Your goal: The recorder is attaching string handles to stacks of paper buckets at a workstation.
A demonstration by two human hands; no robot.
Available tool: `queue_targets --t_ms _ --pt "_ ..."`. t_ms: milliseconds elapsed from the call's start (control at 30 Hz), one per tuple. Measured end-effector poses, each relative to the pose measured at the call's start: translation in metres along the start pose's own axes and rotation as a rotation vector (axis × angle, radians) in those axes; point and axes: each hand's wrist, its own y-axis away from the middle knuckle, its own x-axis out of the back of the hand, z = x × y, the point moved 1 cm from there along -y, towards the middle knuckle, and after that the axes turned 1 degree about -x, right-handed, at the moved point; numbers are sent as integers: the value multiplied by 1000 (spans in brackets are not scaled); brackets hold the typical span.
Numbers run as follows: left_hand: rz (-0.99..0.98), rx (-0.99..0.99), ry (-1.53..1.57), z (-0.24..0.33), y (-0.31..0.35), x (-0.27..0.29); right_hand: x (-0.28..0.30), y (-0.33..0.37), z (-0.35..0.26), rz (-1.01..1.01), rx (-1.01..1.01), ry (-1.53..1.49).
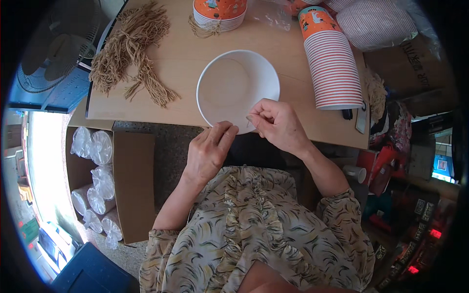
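Note:
A large white paper bucket (265,80) stands at the table's near edge, its open mouth toward me. My left hand (205,154) is closed at the near rim, fingers over the edge and thumb side hidden. Beside it, my right hand (282,126) pinches thumb and forefinger together at the rim's right part. A thin thread-like thing shows at those fingertips, too small to name surely. To the far left lies a bundle of tan twisted paper cords (132,53).
A stack of orange-topped paper buckets (334,68) lies along the table's right side. Another short stack (220,14) stands at the back, cords beside it. Plastic-wrapped buckets (376,24) are at the back right. A carton (134,185) with several bagged rolls stands lower left.

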Motion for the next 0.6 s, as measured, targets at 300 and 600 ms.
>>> queue_targets --t_ms 300,600 --pt "4 -8 -3 -1 -1 1 -2 1 3 12 -1 27" --pt "-147 90 10 1 -18 3 2 -4 -6 79 73 461"
